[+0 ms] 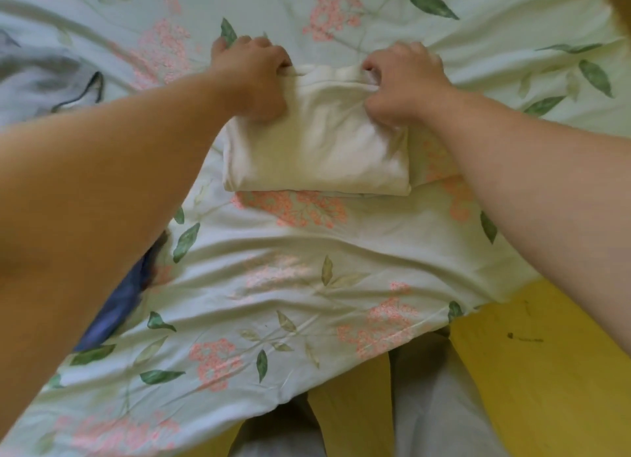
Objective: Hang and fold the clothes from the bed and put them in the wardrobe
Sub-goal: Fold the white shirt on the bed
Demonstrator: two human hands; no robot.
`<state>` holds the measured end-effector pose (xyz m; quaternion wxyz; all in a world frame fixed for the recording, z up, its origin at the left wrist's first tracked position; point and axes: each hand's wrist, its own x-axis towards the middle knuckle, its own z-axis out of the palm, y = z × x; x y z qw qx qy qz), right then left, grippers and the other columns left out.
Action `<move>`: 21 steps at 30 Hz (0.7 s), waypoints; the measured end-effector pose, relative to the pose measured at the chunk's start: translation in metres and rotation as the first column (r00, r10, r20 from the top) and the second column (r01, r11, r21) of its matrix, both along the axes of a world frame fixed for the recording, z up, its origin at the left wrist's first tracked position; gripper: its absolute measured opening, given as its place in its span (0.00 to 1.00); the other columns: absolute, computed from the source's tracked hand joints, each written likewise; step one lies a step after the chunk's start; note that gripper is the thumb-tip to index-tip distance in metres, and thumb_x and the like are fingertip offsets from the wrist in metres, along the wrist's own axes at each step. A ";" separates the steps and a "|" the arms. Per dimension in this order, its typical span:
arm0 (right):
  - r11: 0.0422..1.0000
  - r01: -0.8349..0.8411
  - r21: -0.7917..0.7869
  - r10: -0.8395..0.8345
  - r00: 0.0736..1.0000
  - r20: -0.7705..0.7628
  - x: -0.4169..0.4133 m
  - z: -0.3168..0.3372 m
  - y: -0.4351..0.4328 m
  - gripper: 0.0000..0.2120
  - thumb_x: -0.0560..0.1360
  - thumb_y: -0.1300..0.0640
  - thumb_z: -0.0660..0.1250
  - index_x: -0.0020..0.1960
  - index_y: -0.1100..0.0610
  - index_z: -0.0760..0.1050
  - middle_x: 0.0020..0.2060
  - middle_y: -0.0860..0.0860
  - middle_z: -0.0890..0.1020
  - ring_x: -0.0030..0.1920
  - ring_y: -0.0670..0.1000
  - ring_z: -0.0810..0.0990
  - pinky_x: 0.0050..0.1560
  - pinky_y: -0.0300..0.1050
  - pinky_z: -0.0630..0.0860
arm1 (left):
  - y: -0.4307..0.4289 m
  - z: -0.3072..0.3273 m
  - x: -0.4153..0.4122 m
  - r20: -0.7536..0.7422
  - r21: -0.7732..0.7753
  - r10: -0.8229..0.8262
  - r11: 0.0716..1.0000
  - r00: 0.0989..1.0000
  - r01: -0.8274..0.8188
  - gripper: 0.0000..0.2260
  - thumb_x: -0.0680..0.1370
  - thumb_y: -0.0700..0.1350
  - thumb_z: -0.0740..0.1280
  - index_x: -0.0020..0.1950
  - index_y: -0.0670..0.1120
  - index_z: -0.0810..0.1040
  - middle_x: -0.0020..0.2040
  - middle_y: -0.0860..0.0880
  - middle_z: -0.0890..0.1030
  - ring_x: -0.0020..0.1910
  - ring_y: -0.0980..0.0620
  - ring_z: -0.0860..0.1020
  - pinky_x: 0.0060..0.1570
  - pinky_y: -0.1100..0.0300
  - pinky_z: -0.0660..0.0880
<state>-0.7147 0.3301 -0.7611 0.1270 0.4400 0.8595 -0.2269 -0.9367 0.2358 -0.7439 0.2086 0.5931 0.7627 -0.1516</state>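
A cream-white garment [317,145] lies folded into a thick rectangle on the floral bedspread [290,258] in the middle of the view. My left hand [252,77] grips its far left corner with curled fingers. At the far right corner, my right hand [403,80] pinches the top fold between thumb and fingers. Both arms reach forward over the bed.
A grey and white garment [44,77] lies crumpled at the left. A blue piece of clothing [119,306] shows partly under my left forearm. The bed's near edge hangs over a yellow floor [532,371], where my grey-trousered legs [433,405] stand.
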 end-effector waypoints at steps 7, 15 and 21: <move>0.948 -0.280 -0.152 0.313 0.905 0.289 -0.033 0.031 0.010 0.07 0.66 0.58 0.66 0.44 0.57 0.78 0.37 0.54 0.79 0.36 0.54 0.78 0.35 0.43 0.72 | 0.022 0.038 0.004 -0.038 -0.251 -0.231 0.944 0.972 0.215 0.14 0.67 0.45 0.73 0.52 0.51 0.80 0.41 0.49 0.78 0.45 0.43 0.77 0.42 0.53 0.74; 0.890 -0.408 -0.203 0.455 0.823 0.340 -0.002 0.187 -0.084 0.07 0.69 0.62 0.65 0.47 0.55 0.73 0.42 0.53 0.77 0.44 0.56 0.78 0.39 0.46 0.74 | -0.099 0.165 0.029 0.040 -0.157 -0.283 0.945 0.958 0.286 0.09 0.70 0.40 0.67 0.48 0.50 0.73 0.39 0.48 0.75 0.39 0.45 0.75 0.39 0.53 0.75; 0.991 -0.102 -0.087 0.126 0.932 0.339 0.060 0.318 -0.245 0.04 0.73 0.61 0.61 0.43 0.52 0.70 0.39 0.45 0.73 0.35 0.48 0.71 0.33 0.43 0.66 | -0.235 0.256 0.057 0.187 0.132 -0.267 0.960 0.945 0.245 0.15 0.72 0.35 0.66 0.53 0.50 0.68 0.50 0.48 0.74 0.42 0.44 0.74 0.38 0.49 0.76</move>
